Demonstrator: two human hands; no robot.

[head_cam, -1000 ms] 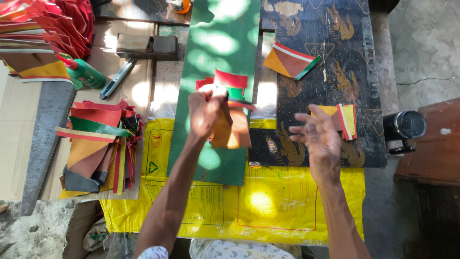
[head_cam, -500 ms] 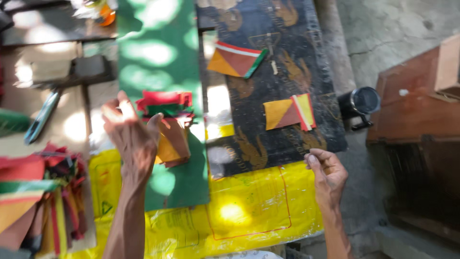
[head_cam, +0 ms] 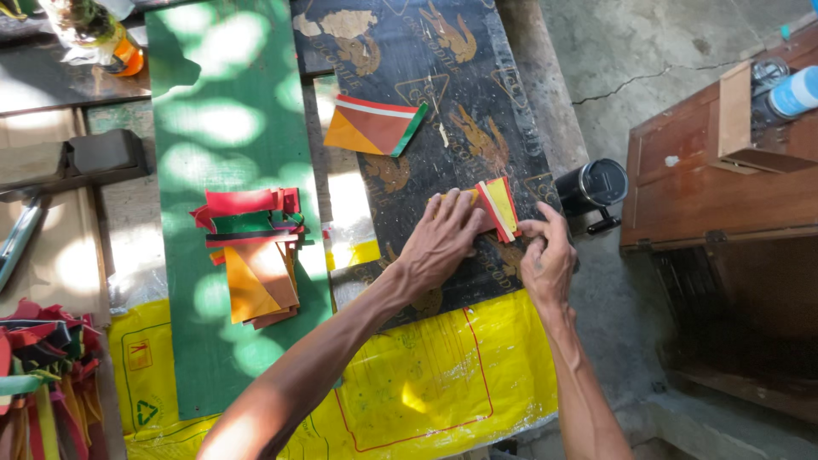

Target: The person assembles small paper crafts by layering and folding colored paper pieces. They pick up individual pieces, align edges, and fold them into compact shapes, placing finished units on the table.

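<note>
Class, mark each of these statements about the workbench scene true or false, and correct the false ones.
1. Both hands rest on the small folded yellow, orange and red piece on the black sheet. True.
2. The left hand holds a pair of scissors. False: it lies flat on the folded piece, holding no tool.
3. A stack of cut coloured pieces lies on the green board. True.
4. The right hand grips the black cylinder. False: its fingers touch the folded piece; the cylinder stands apart at the bench edge.
5. A second folded piece lies farther up the black sheet, untouched. True.
</note>
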